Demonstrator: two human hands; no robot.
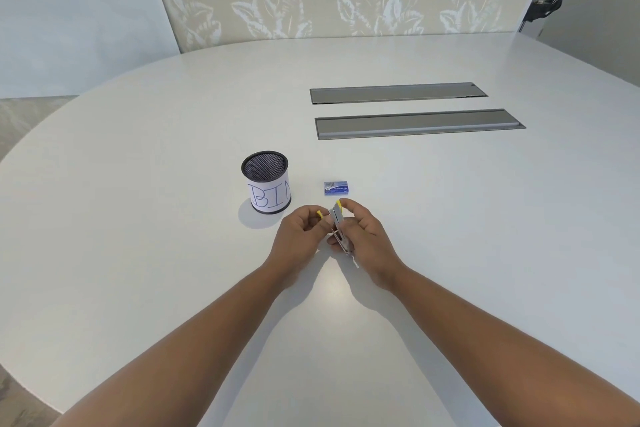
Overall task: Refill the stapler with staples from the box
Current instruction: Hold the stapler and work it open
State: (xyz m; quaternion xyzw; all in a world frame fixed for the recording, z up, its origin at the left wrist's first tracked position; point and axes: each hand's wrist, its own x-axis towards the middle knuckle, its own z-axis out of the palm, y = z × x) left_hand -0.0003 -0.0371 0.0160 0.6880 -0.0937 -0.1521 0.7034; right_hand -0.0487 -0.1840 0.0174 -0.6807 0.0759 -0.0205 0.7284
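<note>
Yellow-tipped stapler [337, 225] gripped between both hands: left [299, 236], right [369, 239] | staple box [338, 188] just beyond, untouched

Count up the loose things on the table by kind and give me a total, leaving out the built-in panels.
Stapler: 1, held in both hands, left hand and right hand
Staple box: 1, blue
Mesh cup: 1, black, with a paper label reading BIN
Total: 3
</note>
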